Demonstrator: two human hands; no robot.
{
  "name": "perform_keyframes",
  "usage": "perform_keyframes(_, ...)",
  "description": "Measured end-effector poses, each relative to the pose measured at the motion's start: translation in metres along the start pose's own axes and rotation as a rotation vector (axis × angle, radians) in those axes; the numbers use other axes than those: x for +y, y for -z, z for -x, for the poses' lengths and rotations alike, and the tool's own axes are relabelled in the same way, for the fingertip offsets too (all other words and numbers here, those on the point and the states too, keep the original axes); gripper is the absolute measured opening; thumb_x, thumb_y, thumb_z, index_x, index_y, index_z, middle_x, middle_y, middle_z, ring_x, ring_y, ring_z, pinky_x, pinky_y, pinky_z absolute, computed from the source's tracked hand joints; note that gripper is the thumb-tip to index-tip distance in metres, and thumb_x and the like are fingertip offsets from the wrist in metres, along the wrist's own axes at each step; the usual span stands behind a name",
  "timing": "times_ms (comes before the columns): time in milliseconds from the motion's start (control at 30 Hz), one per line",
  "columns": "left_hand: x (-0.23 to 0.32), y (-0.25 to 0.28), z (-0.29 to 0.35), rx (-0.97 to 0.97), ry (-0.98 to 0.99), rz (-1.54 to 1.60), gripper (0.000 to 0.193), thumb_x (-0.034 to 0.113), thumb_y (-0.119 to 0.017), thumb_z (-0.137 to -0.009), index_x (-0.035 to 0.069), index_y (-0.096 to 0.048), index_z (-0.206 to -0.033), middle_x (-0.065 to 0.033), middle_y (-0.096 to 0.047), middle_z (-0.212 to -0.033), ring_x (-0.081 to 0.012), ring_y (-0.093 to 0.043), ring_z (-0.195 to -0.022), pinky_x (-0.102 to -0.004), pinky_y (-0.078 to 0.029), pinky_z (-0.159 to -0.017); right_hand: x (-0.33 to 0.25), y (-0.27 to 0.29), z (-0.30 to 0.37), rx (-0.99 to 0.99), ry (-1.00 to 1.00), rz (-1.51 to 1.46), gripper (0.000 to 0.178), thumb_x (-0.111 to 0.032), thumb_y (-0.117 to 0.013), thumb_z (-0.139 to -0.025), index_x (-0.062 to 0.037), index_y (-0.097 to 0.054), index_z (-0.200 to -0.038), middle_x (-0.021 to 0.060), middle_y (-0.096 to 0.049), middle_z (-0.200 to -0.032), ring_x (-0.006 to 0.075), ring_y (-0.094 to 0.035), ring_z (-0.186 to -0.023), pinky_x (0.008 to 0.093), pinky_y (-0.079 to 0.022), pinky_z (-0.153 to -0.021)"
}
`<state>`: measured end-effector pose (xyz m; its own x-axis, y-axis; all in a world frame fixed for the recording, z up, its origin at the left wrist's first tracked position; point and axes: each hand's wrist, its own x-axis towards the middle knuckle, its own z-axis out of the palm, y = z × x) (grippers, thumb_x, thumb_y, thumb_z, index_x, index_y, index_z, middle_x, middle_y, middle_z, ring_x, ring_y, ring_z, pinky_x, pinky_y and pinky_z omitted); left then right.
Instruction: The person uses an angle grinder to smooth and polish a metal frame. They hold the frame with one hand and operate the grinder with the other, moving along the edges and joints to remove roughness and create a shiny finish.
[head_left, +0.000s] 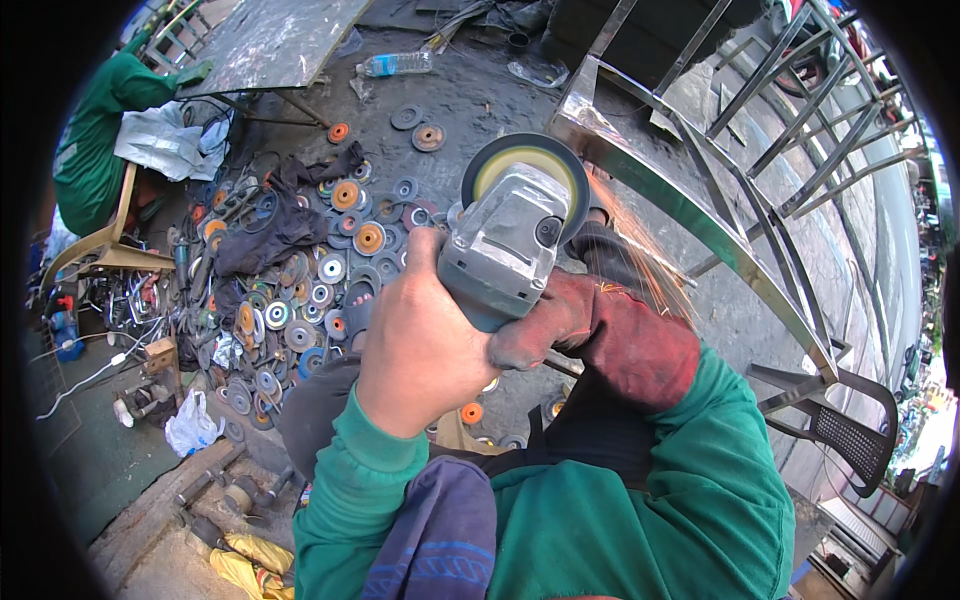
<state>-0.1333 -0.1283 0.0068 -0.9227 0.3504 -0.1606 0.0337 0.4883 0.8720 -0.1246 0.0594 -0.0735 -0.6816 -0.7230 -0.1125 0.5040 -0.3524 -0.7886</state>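
Note:
A grey angle grinder [500,250] with a round, yellowish disc [478,180] is held out in front of me. My bare left hand [415,335] wraps round its body from the left, thumb up along the side. On the right side, my right hand [585,325] in a worn red glove closes round the lower part of the tool. The disc's far right edge meets the corner of a shiny metal frame [655,185]; the exact contact is hidden under the disc. Orange sparks [640,260] stream from there toward my right glove.
Many worn grinding discs [300,335] lie heaped on the floor at left, with a dark cloth [265,240] among them. A person in green [100,150] is beside a metal sheet [270,45] at far left. A plastic bottle [395,65] lies ahead; a black chair [850,430] stands at right.

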Motion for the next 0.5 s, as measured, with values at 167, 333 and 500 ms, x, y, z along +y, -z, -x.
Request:
perform_keyframes(167, -0.0014, 0.0002, -0.0002, 0.013, -0.030, 0.037, 0.098, 0.050, -0.104, -0.061, -0.004, -0.050, -0.123, -0.0251, -0.078, -0.099, -0.0439, -0.078, -0.096, -0.0496, -0.061, -0.082, -0.0008, -0.0006, 0.0015, 0.025, -0.023, 0.000, 0.088, -0.014, -0.092, -0.074, -0.0031, -0.055, -0.153, 0.0094, -0.069, -0.135, 0.0203, -0.064, -0.121, 0.0389, -0.054, -0.102)
perform_keyframes(333, -0.0046, 0.0000, -0.0001, -0.009, 0.013, 0.070, 0.095, 0.047, -0.104, -0.062, -0.004, -0.050, -0.122, -0.0254, -0.077, -0.100, -0.0440, -0.078, -0.097, -0.0504, -0.061, -0.082, 0.0029, 0.0018, -0.0011, -0.003, -0.051, -0.009, 0.083, -0.014, -0.091, -0.075, -0.0023, -0.057, -0.150, 0.0079, -0.071, -0.127, 0.0178, -0.067, -0.110, 0.0377, -0.057, -0.093)
perform_keyframes(500, -0.0058, -0.0019, -0.0016, 0.013, -0.003, 0.043, 0.094, 0.046, -0.104, -0.062, -0.004, -0.050, -0.122, -0.0257, -0.077, -0.099, -0.0454, -0.077, -0.096, -0.0515, -0.061, -0.081, 0.0022, -0.0029, -0.0008, 0.035, 0.074, 0.016, 0.079, -0.014, -0.090, -0.077, -0.0022, -0.058, -0.149, 0.0064, -0.071, -0.125, 0.0160, -0.066, -0.110, 0.0369, -0.057, -0.094)
